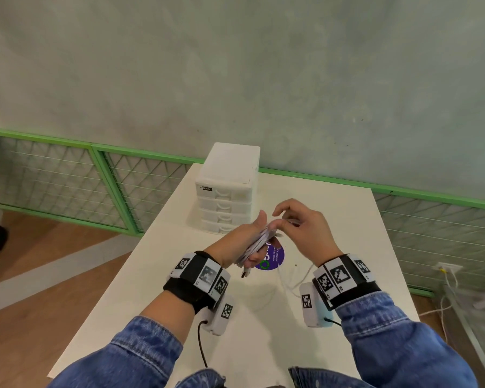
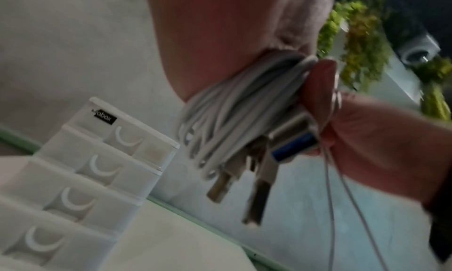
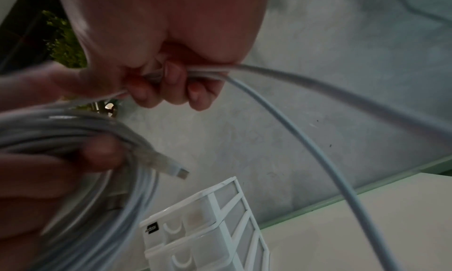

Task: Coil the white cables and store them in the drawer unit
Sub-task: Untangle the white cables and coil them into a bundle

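Fingers [image 3: 171,82] of the right hand [image 1: 305,231] curl round a loose run of white cable [image 3: 281,109], pinching it against the palm, while the left hand [image 1: 244,242] grips the wound bundle [image 2: 234,109], thumb clamped over its loops. Several USB plugs [image 2: 257,198] hang from that bundle, so more than one cable seems to be gathered in it. Slack [image 1: 294,278] trails from the right hand down onto the tabletop [image 1: 263,345] near its right edge, beside a round purple sticker [image 1: 275,257]. Coiling looks well under way but unfinished: the next move calls for laying another loop onto the bundle, feeding the slack without letting the held turns spring apart. Beyond the hands, toward the far left corner, the white drawer unit [image 1: 227,189] stands with all four drawers closed; one must be pulled open before anything goes in.
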Demonstrator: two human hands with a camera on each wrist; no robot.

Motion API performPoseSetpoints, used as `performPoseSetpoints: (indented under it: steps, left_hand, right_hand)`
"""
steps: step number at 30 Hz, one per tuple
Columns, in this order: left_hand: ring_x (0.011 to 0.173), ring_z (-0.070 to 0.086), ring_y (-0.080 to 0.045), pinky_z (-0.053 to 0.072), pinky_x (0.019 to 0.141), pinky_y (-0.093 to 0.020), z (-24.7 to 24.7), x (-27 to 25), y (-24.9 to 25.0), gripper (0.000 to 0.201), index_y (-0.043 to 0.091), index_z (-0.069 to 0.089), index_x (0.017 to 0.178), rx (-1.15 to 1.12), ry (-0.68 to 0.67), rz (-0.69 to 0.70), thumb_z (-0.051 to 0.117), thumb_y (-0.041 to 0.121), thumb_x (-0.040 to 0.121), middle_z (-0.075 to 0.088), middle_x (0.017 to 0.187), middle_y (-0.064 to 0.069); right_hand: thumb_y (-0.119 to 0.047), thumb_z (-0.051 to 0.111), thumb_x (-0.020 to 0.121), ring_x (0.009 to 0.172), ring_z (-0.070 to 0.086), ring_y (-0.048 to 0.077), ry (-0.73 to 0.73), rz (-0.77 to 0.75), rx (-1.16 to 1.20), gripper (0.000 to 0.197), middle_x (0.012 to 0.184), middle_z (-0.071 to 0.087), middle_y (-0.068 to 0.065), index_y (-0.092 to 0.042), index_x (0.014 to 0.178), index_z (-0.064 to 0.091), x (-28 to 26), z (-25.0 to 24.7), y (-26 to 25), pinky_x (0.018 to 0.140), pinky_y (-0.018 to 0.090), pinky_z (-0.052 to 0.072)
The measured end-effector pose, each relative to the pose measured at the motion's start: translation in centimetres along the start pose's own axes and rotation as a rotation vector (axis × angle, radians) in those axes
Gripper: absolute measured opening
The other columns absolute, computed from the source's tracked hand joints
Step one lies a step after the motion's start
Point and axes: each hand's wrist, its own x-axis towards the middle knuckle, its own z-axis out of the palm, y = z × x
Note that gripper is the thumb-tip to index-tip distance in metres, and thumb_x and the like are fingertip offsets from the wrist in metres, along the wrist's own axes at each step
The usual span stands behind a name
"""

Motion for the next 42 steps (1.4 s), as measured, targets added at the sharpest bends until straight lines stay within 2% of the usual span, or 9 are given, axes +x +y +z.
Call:
performPoseSetpoints:
  steps: [5, 12, 17, 24, 28, 31, 34, 38, 42]
  left_hand:
    - [0.037, 0.024, -0.009, 0.023, 0.039, -0.018, 0.1, -0.8, 1.0, 0.031, 0.009, 0.058, 0.078, -0.090, -0.030, 0.093, 0.060, 0.038, 0.088, 0.032, 0.044, 0.005]
    - [0.028, 0.029, -0.004, 0.037, 0.041, -0.019, 0.3, -1.2, 3.1, 0.026, 0.005, 0.051, 0.085, -0.460, -0.148, 0.313, 0.039, 0.027, 0.094, 0.034, 0.036, 0.010]
    - [0.028, 0.031, -0.003, 0.039, 0.043, -0.019, -0.5, -0.8, 4.5, 0.035, 0.009, 0.056, 0.083, -0.748, -0.030, 0.448, 0.039, 0.038, 0.091, 0.034, 0.035, 0.009]
    - [0.030, 0.030, -0.002, 0.034, 0.042, -0.017, -1.1, -0.2, 4.2, 0.049, 0.011, 0.051, 0.084, -0.835, 0.094, 0.498, 0.030, 0.055, 0.087, 0.034, 0.035, 0.009]
    - [0.030, 0.030, -0.002, 0.029, 0.046, -0.019, -1.7, -0.1, 4.2, 0.052, 0.012, 0.050, 0.080, -0.889, 0.182, 0.525, 0.031, 0.061, 0.079, 0.034, 0.035, 0.010]
    - [0.030, 0.032, -0.003, 0.034, 0.045, -0.018, -2.0, 0.0, 4.6, 0.051, 0.014, 0.050, 0.081, -0.952, 0.192, 0.533, 0.037, 0.063, 0.075, 0.035, 0.036, 0.009]
    - [0.032, 0.034, -0.004, 0.038, 0.046, -0.018, -1.9, 0.3, 5.0, 0.048, 0.014, 0.051, 0.083, -0.960, 0.247, 0.517, 0.030, 0.057, 0.090, 0.035, 0.037, 0.008]
    - [0.036, 0.039, -0.004, 0.040, 0.049, -0.018, -1.8, 0.8, 5.5, 0.033, 0.014, 0.054, 0.090, -0.885, 0.459, 0.493, 0.036, 0.040, 0.098, 0.039, 0.041, 0.008]
    - [0.046, 0.055, -0.006, 0.048, 0.056, -0.020, -3.1, 1.2, 5.8, 0.023, 0.014, 0.056, 0.080, -0.752, 0.691, 0.491, 0.050, 0.031, 0.095, 0.053, 0.047, 0.008]
  right_hand:
    - [-0.013, 0.059, 0.088, 0.071, 0.059, 0.002, -0.010, 0.013, 0.052, 0.018, 0.078, 0.067, -0.012, -0.025, 0.078, 0.067, 1.2, -1.1, 1.4, 0.072, 0.020, 0.046]
    - [-0.020, 0.043, 0.097, 0.059, 0.046, 0.011, 0.034, 0.127, -0.026, 0.035, 0.060, 0.051, -0.006, -0.037, 0.068, 0.053, -0.1, 0.2, 3.7, 0.062, 0.033, 0.038]
    - [-0.023, 0.038, 0.098, 0.055, 0.050, -0.001, -0.026, 0.231, -0.025, 0.028, 0.058, 0.049, -0.010, -0.019, 0.077, 0.056, -3.3, 2.4, 5.7, 0.056, 0.023, 0.037]
    - [-0.029, 0.040, 0.098, 0.062, 0.052, 0.001, -0.139, 0.308, 0.013, 0.022, 0.072, 0.057, -0.017, -0.030, 0.102, 0.062, -4.1, 3.7, 6.7, 0.055, 0.021, 0.038]
    - [-0.034, 0.049, 0.094, 0.086, 0.061, 0.013, -0.152, 0.353, 0.053, 0.020, 0.092, 0.069, -0.008, -0.046, 0.090, 0.064, -4.0, 4.1, 7.3, 0.075, 0.031, 0.049]
    - [-0.027, 0.048, 0.095, 0.065, 0.050, 0.008, -0.160, 0.382, 0.048, 0.022, 0.067, 0.057, -0.015, -0.035, 0.105, 0.066, -4.2, 4.4, 7.6, 0.060, 0.023, 0.041]
    - [-0.017, 0.040, 0.097, 0.055, 0.045, 0.007, -0.209, 0.353, -0.033, 0.035, 0.061, 0.052, -0.008, -0.029, 0.127, 0.053, -4.1, 4.5, 7.4, 0.060, 0.024, 0.042]
    - [-0.005, 0.036, 0.095, 0.065, 0.054, 0.017, -0.238, 0.343, -0.122, 0.050, 0.078, 0.065, 0.008, -0.022, 0.141, 0.033, -4.1, 5.1, 7.5, 0.082, 0.035, 0.049]
    - [-0.007, 0.035, 0.095, 0.059, 0.048, 0.012, -0.262, 0.387, -0.096, 0.038, 0.072, 0.057, -0.004, -0.020, 0.125, 0.055, -5.0, 5.2, 7.8, 0.073, 0.033, 0.047]
